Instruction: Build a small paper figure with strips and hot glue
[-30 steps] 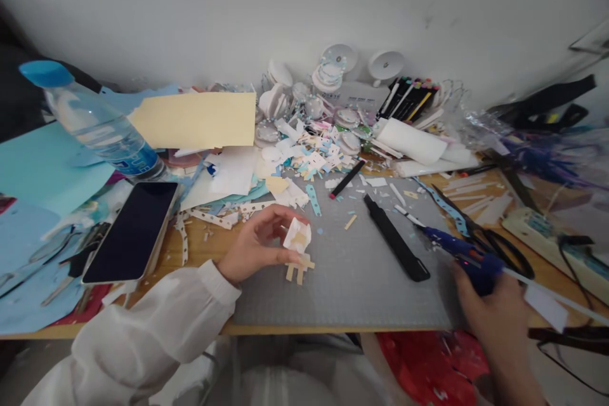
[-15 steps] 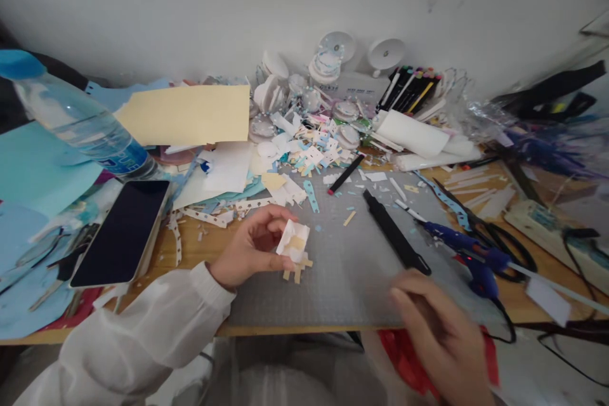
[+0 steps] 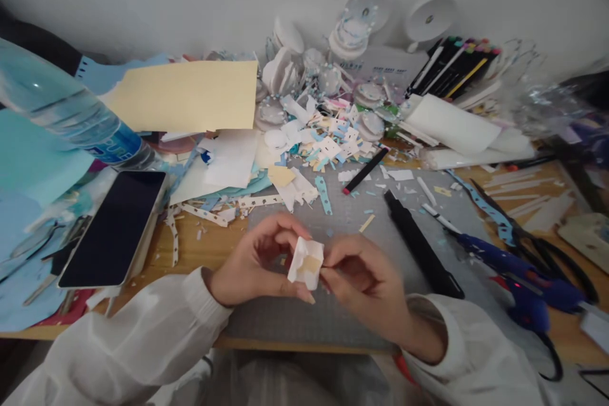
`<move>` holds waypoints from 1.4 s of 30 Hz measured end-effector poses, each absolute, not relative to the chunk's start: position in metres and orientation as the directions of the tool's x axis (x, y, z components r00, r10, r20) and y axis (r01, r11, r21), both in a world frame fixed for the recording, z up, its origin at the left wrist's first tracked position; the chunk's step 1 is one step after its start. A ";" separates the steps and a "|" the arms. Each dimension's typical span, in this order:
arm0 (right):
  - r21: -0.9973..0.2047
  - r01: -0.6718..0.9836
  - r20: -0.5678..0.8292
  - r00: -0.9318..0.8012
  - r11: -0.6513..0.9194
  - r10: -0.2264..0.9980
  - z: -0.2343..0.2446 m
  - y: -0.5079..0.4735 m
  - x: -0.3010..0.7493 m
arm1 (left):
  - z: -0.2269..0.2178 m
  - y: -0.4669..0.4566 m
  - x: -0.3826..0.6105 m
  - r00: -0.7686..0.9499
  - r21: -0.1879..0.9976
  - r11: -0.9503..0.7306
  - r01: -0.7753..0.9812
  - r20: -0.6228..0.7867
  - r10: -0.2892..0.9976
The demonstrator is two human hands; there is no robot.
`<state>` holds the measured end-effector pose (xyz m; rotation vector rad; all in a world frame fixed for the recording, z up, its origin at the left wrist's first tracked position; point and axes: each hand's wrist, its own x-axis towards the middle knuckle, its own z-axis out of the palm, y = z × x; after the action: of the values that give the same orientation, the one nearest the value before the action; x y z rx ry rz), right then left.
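A small white folded paper piece (image 3: pixel 305 262) with a tan patch sits between both my hands, just above the grey cutting mat (image 3: pixel 361 323). My left hand (image 3: pixel 259 260) pinches its left side with thumb and fingers. My right hand (image 3: pixel 364 279) grips its right edge, fingers curled. Both sleeves are white. The blue glue gun (image 3: pixel 511 266) lies on the mat's right side, away from my hands.
A black phone (image 3: pixel 114 228) lies at left beside a water bottle (image 3: pixel 66 114). A black pen-shaped tool (image 3: pixel 421 247) and a marker (image 3: pixel 365 171) lie on the mat. Scissors (image 3: pixel 537 247), paper scraps, a beige sheet (image 3: pixel 190 95) and white discs crowd the back.
My right hand left the blue glue gun on the mat and came left to the white paper piece, which my left hand lifted slightly. The view tilted nearer the desk.
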<state>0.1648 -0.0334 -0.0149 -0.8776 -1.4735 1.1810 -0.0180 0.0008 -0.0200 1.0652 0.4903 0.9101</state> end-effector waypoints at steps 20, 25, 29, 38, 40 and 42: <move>-0.978 -0.087 0.207 -0.312 0.189 0.927 -0.016 -0.041 0.165 | -0.020 -0.006 -0.015 0.573 0.900 0.160 -0.406 0.114 0.812; -0.984 -0.008 0.171 -0.284 0.176 0.944 -0.017 -0.043 0.162 | -0.022 -0.005 -0.017 0.577 0.913 0.178 -0.366 0.073 0.813; -0.986 0.028 0.150 -0.272 0.163 0.951 -0.017 -0.043 0.162 | -0.023 -0.004 -0.017 0.612 0.908 0.218 -0.358 0.052 0.790; -0.964 0.143 0.187 -0.234 0.224 0.954 -0.019 -0.040 0.162 | -0.027 0.000 -0.018 0.632 0.948 0.195 -0.252 0.009 0.775; -0.960 0.148 0.199 -0.238 0.238 0.951 -0.021 -0.039 0.162 | -0.027 0.001 -0.017 0.612 0.956 0.194 -0.221 -0.019 0.790; -0.956 0.147 0.216 -0.243 0.256 0.946 -0.023 -0.039 0.161 | -0.026 0.002 -0.014 0.578 0.958 0.213 -0.193 -0.065 0.814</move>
<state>0.1612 -0.0389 -0.0232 -1.0360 -1.6111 1.0957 -0.0145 0.0021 -0.0261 1.1517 0.6592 0.7734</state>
